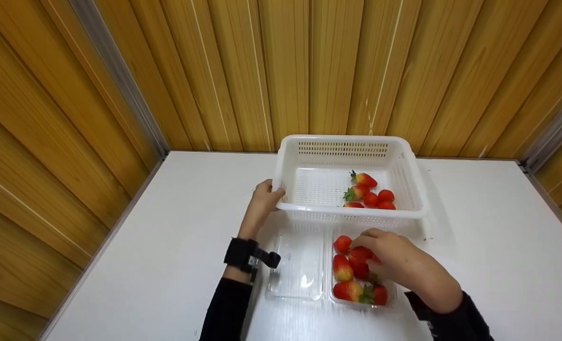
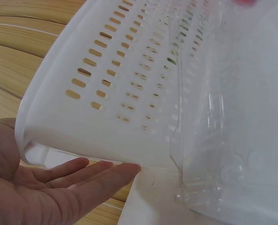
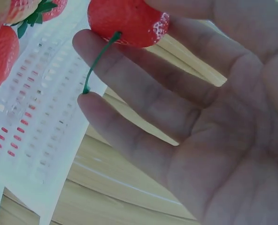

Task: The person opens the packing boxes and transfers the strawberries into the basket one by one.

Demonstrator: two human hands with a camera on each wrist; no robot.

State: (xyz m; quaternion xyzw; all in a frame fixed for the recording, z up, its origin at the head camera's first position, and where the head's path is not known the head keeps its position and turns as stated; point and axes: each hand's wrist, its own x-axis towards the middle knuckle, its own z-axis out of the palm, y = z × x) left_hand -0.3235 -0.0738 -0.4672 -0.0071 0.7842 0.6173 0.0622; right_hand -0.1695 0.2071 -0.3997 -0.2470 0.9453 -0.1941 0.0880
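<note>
My left hand (image 1: 263,199) holds the near left corner of a white perforated basket (image 1: 347,211), thumb over the rim and fingers (image 2: 106,183) beneath it. Inside the basket lie strawberries (image 1: 365,180) and round red cherries (image 1: 386,195), toward its right side. Over the filled half of a clear plastic box (image 1: 392,294) is my right hand (image 1: 399,258). It pinches a red cherry (image 3: 129,23) with a green stem; the thumb's grip is partly out of view. Strawberries (image 1: 347,291) and a cherry (image 1: 342,244) lie in the box, some hidden behind the hand.
The box's clear lid (image 1: 299,265) lies spread out at its left, in front of the basket. All this stands on a white table (image 1: 191,227). Yellow wood-patterned walls (image 1: 285,71) rise behind the basket and at both sides.
</note>
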